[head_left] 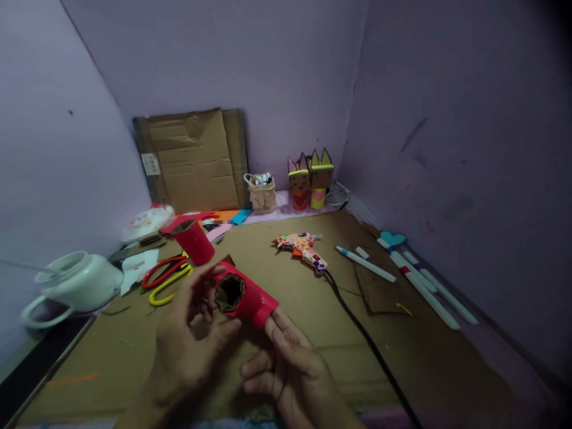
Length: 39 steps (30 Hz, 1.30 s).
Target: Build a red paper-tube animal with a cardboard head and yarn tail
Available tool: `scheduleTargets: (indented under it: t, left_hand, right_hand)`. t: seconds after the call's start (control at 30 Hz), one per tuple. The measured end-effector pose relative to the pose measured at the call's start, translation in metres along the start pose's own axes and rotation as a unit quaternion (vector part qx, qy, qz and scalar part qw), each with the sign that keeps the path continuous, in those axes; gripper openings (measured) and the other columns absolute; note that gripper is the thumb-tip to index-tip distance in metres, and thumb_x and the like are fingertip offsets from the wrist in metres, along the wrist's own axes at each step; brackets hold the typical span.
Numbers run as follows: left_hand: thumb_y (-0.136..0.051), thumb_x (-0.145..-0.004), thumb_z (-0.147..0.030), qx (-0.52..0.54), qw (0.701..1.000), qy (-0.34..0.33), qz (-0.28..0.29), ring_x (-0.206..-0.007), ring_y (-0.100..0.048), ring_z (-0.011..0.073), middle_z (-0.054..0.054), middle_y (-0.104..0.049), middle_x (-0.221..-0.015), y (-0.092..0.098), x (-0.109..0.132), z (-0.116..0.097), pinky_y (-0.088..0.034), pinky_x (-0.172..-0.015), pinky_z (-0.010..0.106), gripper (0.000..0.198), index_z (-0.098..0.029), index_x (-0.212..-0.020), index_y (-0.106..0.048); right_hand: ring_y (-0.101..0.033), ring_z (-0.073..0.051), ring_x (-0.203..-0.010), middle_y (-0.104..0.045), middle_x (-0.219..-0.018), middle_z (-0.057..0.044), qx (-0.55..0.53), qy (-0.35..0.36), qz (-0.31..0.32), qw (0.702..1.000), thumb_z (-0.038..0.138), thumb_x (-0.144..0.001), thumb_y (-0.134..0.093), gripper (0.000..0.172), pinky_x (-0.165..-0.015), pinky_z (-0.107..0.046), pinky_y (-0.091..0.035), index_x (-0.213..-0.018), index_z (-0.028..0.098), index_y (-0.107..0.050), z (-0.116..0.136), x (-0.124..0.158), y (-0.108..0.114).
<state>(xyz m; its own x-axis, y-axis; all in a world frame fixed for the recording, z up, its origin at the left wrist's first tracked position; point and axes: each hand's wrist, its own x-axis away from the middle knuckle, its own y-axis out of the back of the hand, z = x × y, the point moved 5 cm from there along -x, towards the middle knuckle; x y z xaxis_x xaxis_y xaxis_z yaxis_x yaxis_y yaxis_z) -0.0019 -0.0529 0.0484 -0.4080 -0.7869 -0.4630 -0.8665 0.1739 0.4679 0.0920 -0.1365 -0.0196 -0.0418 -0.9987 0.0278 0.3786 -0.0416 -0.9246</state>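
A cardboard tube wrapped in red paper [259, 301] is between my two hands, its open end with a corrugated inner wall turned towards me. My left hand [190, 333] curls around the open end, with the fingers at its upper left and the thumb below. At the tube's lower right end, my right hand [297, 363] supports it with its fingertips. Whether those fingertips reach inside is hidden. A second red tube [196, 243] stands tilted just behind my left hand. Scissors with a red and a yellow handle [167, 283] lie to the left of that hand.
A patterned glue gun [301, 247] with a black cord lies right of centre. Several markers [424, 280] lie at the right. A white pot [78, 280] stands left. Cat-eared cardboard figures [310, 179], a small basket [263, 193] and cardboard sheets [192, 161] are at the back.
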Motion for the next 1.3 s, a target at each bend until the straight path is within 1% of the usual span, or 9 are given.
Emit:
scheduleTargets:
  t: [0.13, 0.23, 0.37, 0.53, 0.67, 0.77, 0.9, 1.1, 1.3]
  left_hand:
    - [-0.061, -0.073, -0.042, -0.008, 0.999, -0.023, 0.035, -0.095, -0.061, 0.0251, 0.010, -0.053, -0.124, 0.019, -0.005, -0.013, -0.054, -0.067, 0.029, 0.060, -0.024, -0.127, -0.042]
    - [-0.060, -0.072, -0.044, -0.088, 0.992, -0.064, 0.063, -0.099, -0.059, 0.0264, 0.008, -0.053, -0.125, 0.024, 0.000, -0.025, -0.052, -0.076, 0.032, 0.058, -0.027, -0.125, -0.044]
    - [-0.053, -0.080, -0.036, -0.158, 0.980, -0.101, 0.069, -0.096, -0.060, 0.0231, 0.005, -0.062, -0.111, 0.016, 0.011, -0.030, -0.051, -0.078, 0.030, 0.034, -0.026, -0.113, -0.053]
    - [-0.046, -0.083, -0.026, -0.168, 0.976, -0.120, 0.065, -0.097, -0.060, 0.0209, 0.006, -0.064, -0.104, 0.004, 0.019, -0.025, -0.050, -0.078, 0.028, 0.020, -0.022, -0.100, -0.056]
    - [-0.046, -0.082, -0.022, -0.164, 0.977, -0.127, 0.045, -0.090, -0.062, 0.0193, 0.005, -0.065, -0.095, -0.002, 0.020, -0.022, -0.050, -0.072, 0.026, 0.014, -0.021, -0.093, -0.054]
    - [-0.049, -0.081, -0.021, -0.166, 0.977, -0.129, 0.036, -0.086, -0.063, 0.0181, 0.005, -0.066, -0.092, -0.006, 0.021, -0.020, -0.050, -0.070, 0.025, 0.013, -0.020, -0.093, -0.054]
    - [-0.052, -0.081, -0.018, -0.144, 0.980, -0.130, 0.032, -0.086, -0.063, 0.0155, 0.003, -0.066, -0.092, -0.010, 0.023, -0.015, -0.050, -0.072, 0.023, 0.017, -0.021, -0.097, -0.056]
    - [-0.056, -0.079, -0.017, -0.102, 0.987, -0.120, -0.020, -0.079, -0.063, 0.0124, 0.000, -0.067, -0.086, -0.005, 0.022, -0.010, -0.050, -0.070, 0.019, 0.012, -0.021, -0.090, -0.061]
    - [-0.055, -0.077, -0.012, -0.100, 0.978, -0.172, -0.056, -0.076, -0.063, 0.0123, 0.003, -0.065, -0.082, -0.007, 0.025, -0.020, -0.050, -0.069, 0.018, 0.012, -0.018, -0.086, -0.060]
  right_hand:
    - [-0.068, -0.014, -0.064, -0.049, -0.130, -0.010, 0.011, 0.012, -0.001, 1.000, 0.032, -0.075, -0.063, 0.044, -0.052, -0.022, -0.053, -0.117, 0.022, -0.052, 0.000, 0.000, -0.001]
    - [-0.067, -0.017, -0.079, -0.053, -0.124, -0.009, 0.026, 0.032, -0.011, 0.999, 0.029, -0.072, -0.068, 0.048, -0.061, -0.026, -0.054, -0.116, 0.023, -0.051, -0.004, 0.001, 0.000]
    - [-0.058, -0.023, -0.101, -0.050, -0.128, -0.008, 0.029, 0.083, -0.043, 0.995, 0.029, -0.064, -0.074, 0.060, -0.084, -0.038, -0.047, -0.119, 0.026, -0.049, -0.009, 0.000, 0.009]
    - [-0.048, -0.025, -0.116, -0.047, -0.131, -0.007, 0.019, 0.095, -0.086, 0.992, 0.026, -0.057, -0.078, 0.069, -0.094, -0.043, -0.039, -0.119, 0.028, -0.048, -0.015, -0.004, 0.021]
    - [-0.050, -0.024, -0.113, -0.055, -0.121, -0.007, 0.020, 0.081, -0.081, 0.993, 0.025, -0.061, -0.076, 0.057, -0.096, -0.041, -0.037, -0.114, 0.025, -0.054, -0.013, -0.007, 0.015]
    - [-0.058, -0.020, -0.101, -0.062, -0.111, -0.005, 0.022, 0.053, -0.080, 0.995, 0.024, -0.066, -0.073, 0.048, -0.095, -0.037, -0.038, -0.111, 0.023, -0.057, -0.010, -0.006, 0.010]
    - [-0.061, -0.016, -0.087, -0.066, -0.099, -0.003, 0.015, 0.009, -0.077, 0.997, 0.021, -0.066, -0.073, 0.046, -0.087, -0.033, -0.043, -0.110, 0.024, -0.058, -0.010, -0.006, 0.008]
    - [-0.057, -0.021, -0.103, -0.063, -0.110, -0.006, 0.055, 0.041, -0.062, 0.996, 0.029, -0.068, -0.072, 0.044, -0.090, -0.036, -0.041, -0.110, 0.024, -0.060, -0.010, -0.005, 0.007]
    - [-0.059, -0.022, -0.101, -0.062, -0.112, -0.007, 0.078, 0.051, -0.065, 0.994, 0.026, -0.063, -0.074, 0.048, -0.088, -0.036, -0.043, -0.110, 0.023, -0.060, -0.009, -0.004, 0.010]
